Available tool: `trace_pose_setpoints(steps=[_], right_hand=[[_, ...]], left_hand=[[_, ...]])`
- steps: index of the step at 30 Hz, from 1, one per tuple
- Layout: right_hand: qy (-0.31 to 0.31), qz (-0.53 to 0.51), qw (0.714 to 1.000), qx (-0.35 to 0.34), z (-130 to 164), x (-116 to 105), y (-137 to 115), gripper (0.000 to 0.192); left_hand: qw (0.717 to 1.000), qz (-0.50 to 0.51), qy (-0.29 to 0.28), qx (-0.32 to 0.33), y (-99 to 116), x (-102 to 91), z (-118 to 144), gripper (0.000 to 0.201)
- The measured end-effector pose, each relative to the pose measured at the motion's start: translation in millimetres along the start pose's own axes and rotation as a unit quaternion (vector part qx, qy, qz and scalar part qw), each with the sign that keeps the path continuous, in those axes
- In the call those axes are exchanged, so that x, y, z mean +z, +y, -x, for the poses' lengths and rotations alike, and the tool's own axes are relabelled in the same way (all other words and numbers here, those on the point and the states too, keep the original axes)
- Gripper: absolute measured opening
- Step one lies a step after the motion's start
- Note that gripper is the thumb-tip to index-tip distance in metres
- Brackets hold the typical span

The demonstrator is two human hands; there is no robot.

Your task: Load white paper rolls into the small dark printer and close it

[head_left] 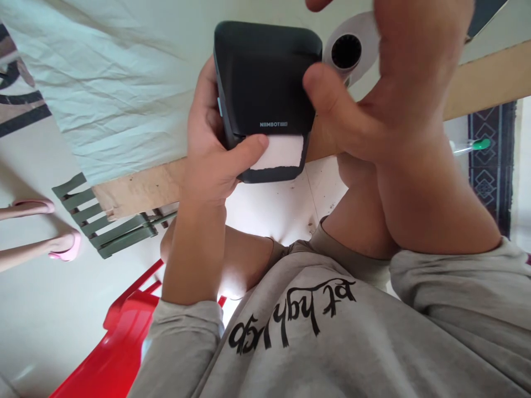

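Observation:
A black label printer (267, 83) marked NIIMBOT is held up over the table edge. My left hand (211, 149) wraps round its left side, and the thumb presses on the white paper (286, 152) at the slot. My right hand (373, 116) is at the printer's right side, its thumb tip overlapping the edge; whether it touches cannot be told. The thumb and raised fingers are spread apart, with the fingers partly beyond the top of the view. Between them shows a white roll (368, 38) with a dark core, partly covered by the right hand.
A pale cloth (103, 83) covers the table, whose bare wooden edge (141, 188) runs across. Below left are a green slatted stool (124, 235) and a red plastic chair (112, 348). Another person's feet in pink sandals (68, 246) are at far left. A dark object (485, 16) lies top right.

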State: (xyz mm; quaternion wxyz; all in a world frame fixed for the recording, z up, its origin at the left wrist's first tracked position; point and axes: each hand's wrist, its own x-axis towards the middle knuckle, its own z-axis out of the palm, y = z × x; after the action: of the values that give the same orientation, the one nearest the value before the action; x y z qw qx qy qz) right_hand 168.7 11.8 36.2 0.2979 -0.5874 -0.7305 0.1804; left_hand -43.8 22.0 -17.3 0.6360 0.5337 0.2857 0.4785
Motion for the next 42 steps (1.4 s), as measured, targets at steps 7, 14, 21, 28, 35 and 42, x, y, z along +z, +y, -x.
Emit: trace_pose_setpoints(steps=[7, 14, 21, 28, 35, 42], right_hand=[[-0.069, 0.157, 0.981, -0.091, 6, -3, -11, 0.075], [-0.114, 0.181, 0.975, -0.053, 1, -1, -5, 0.091], [-0.114, 0.174, 0.976, -0.063, 1, 1, -3, 0.067], [-0.106, 0.170, 0.976, -0.089, 0, 1, 2, 0.070], [-0.088, 0.126, 0.987, -0.042, 4, 2, 0, 0.110], [-0.094, 0.148, 0.981, -0.080, 2, 2, 1, 0.093]], left_hand=[[0.998, 0.039, -0.016, 0.054, -14, -3.8, -2, 0.064], [0.995, 0.060, -0.025, 0.073, -16, 0.5, -3, 0.051], [0.996, 0.058, -0.035, 0.061, -17, -4.9, -9, 0.057], [0.998, 0.062, 0.025, 0.016, -2, 13.3, 1, 0.047], [0.992, 0.109, 0.041, -0.040, 17, 26.9, 0, 0.038], [0.990, 0.123, 0.073, -0.021, 14, 22.8, 0, 0.039]])
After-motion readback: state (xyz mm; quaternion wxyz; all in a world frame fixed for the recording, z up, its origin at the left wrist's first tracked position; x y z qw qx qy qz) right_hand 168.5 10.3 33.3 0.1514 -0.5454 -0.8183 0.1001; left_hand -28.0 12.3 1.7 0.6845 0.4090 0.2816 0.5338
